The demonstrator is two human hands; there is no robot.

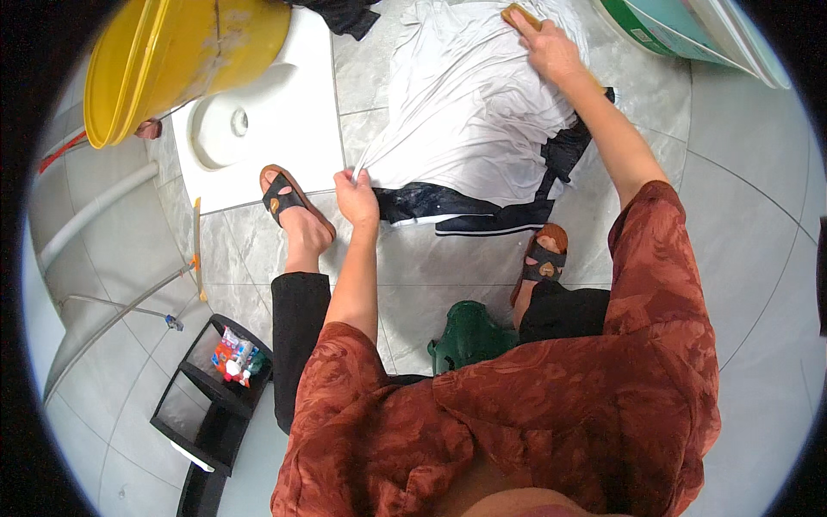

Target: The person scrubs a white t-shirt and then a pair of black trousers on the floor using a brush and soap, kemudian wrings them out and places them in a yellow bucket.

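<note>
A wet white shirt [469,103] is spread on the tiled floor, lying partly over a black garment with white trim [431,203]. My left hand [357,198] is closed on the white cloth at its near left edge, pulling a fold of it taut. At the far right side of the shirt, my right hand [551,50] is closed on a yellowish-brown scrubbing brush [519,17], which rests on the cloth. The brush's bristles are hidden beneath it.
A white squat toilet [323,121] is set in the floor at left, a yellow bucket [185,60] above it. A green-and-white tub [689,39] is at far right. A green stool [469,336] sits between my sandalled feet. A black rack [215,405] stands lower left.
</note>
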